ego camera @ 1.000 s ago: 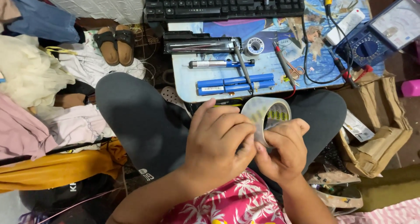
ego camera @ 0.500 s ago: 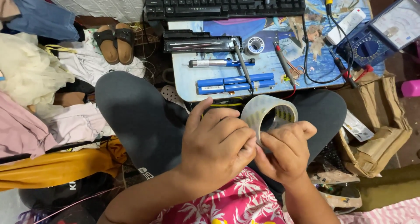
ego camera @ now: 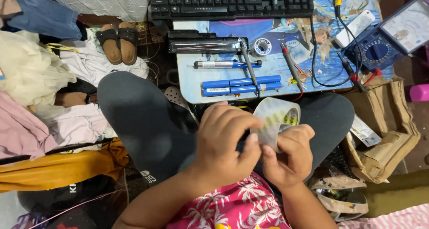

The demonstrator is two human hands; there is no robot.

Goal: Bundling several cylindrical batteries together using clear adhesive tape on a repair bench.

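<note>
Both hands gripped the roll of clear tape [ego camera: 278,120] over the lap: left hand [ego camera: 228,142] pinching its edge, right hand [ego camera: 289,155] cradling it. No strip showed free yet; blue battery packs [ego camera: 241,86] lay untaped on the surface [ego camera: 190,83].

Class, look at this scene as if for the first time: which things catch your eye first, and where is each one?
Low in the middle, the left hand and right hand grip a roll of clear tape over the person's lap. Just beyond, on a small board, lie long blue battery packs. A black keyboard spans the top edge, with a blue meter at upper right.
</note>
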